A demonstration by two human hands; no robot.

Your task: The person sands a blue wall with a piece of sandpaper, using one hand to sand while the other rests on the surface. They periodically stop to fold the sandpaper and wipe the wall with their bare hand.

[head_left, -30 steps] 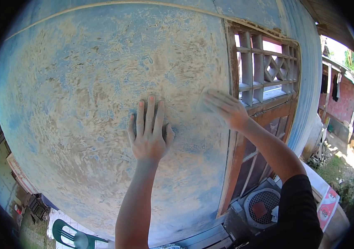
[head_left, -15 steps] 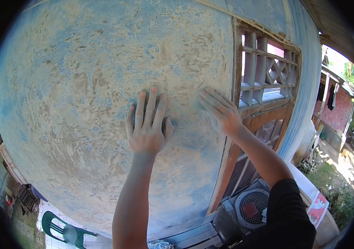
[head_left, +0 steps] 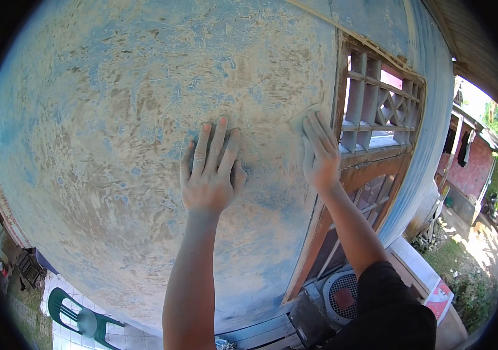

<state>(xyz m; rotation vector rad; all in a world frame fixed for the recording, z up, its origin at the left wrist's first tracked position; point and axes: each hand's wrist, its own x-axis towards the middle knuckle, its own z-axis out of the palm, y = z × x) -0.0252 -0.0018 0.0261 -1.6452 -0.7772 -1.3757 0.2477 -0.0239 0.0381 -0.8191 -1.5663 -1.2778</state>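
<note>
A wall [head_left: 144,116] with worn, scratched blue and beige paint fills most of the view. My left hand [head_left: 211,175] lies against it with the fingers spread and nothing held; pale dust coats the skin. Farther right, close to the window frame, my right hand [head_left: 322,149] presses a thin sheet of sandpaper [head_left: 299,121] flat to the wall. Its fingers are together and stretched upward. Most of the sheet is hidden under the palm and fingers; only a pale corner shows at the fingertips.
A wooden window frame [head_left: 377,157] with a lattice vent borders the wall on the right. Below it stand a round-grilled fan or speaker [head_left: 341,296] and a ledge [head_left: 415,265]. A green plastic chair [head_left: 79,318] is at lower left, on white tiles.
My right hand has moved right with the sandpaper, nearer the window frame, and its fingers now point more upward. My left hand stays on nearly the same patch. The view has shifted slightly.
</note>
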